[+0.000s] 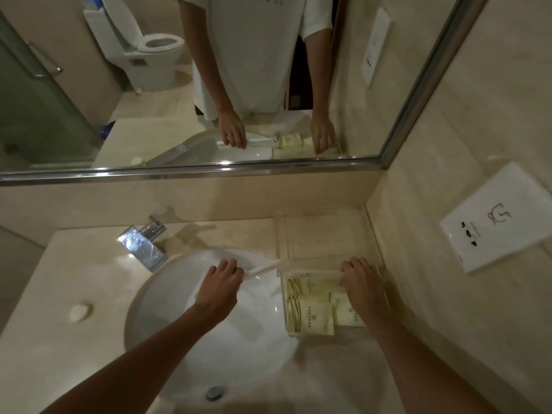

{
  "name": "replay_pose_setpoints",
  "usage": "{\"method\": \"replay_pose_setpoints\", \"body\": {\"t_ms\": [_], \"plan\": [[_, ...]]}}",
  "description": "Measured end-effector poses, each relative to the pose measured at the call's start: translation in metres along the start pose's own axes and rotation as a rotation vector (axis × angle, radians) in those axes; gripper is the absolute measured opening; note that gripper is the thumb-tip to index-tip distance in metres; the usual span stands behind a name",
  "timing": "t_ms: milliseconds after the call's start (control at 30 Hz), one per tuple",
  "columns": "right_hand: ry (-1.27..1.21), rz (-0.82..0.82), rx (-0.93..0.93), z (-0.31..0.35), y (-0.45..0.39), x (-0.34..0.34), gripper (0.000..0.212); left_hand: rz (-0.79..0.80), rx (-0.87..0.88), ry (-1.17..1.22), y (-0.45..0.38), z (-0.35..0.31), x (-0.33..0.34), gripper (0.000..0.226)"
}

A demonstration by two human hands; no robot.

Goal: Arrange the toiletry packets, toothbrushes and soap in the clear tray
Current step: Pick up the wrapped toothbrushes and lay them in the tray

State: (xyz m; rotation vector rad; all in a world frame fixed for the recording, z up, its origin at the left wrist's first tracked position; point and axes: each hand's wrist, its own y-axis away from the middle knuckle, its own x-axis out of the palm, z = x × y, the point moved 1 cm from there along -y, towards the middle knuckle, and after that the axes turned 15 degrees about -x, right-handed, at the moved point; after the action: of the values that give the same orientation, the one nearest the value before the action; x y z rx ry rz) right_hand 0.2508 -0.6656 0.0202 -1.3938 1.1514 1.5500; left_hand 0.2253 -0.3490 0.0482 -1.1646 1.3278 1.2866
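Toothbrush packet, long and white, spans between my two hands over the near edge of the basin: my left hand pinches its left end with curled fingers above the white sink, and my right hand has its fingers curled down at the far rim of the clear tray, where the packet's other end seems to reach, though motion blur keeps me from being sure that grip is clenched on the packet and not on the tray wall. I hold it at both ends, I judge, so the limp wrapper stays straight and can be laid flat along the tray's back edge instead of crumpling. The tray stands on the marble bench just right of the sink, close to the side wall, and already carries cream toiletry packets lying flat side by side, their gold stripes toward the sink, which leaves the strip behind them free for long items. I cannot pick out any soap in the tray. Beyond, the chrome faucet stands at the back of the sink, a white socket plate sits on the right wall, and the mirror shows the same two hands from the front, the left one holding the pale packet end, with a toilet behind.
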Motion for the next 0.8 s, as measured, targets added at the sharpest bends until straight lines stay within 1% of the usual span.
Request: {"method": "replay_pose_setpoints", "body": {"t_ms": [133, 400, 500, 633, 700, 800], "plan": [[0.026, 0.011, -0.018, 0.001, 0.003, -0.003, 0.024, -0.002, 0.008, -0.003, -0.002, -0.001, 0.0, 0.027], [0.006, -0.036, -0.036, 0.013, 0.005, -0.01, 0.027, -0.009, 0.015, 0.026, -0.01, -0.003, 0.004, 0.029], [0.011, -0.038, -0.018, 0.015, -0.001, -0.002, 0.023, -0.013, 0.027, 0.04, -0.011, -0.008, 0.007, 0.025], [-0.076, -0.122, 0.019, 0.016, -0.006, 0.008, 0.017, -0.003, 0.052, 0.029, -0.012, -0.017, 0.012, 0.021], [-0.13, -0.167, -0.004, 0.018, -0.005, 0.01, 0.018, -0.002, 0.075, 0.019, -0.012, -0.023, 0.012, 0.022], [-0.115, -0.216, -0.062, 0.021, -0.002, 0.007, 0.02, 0.009, 0.091, 0.029, -0.012, -0.032, 0.01, 0.02]]}}
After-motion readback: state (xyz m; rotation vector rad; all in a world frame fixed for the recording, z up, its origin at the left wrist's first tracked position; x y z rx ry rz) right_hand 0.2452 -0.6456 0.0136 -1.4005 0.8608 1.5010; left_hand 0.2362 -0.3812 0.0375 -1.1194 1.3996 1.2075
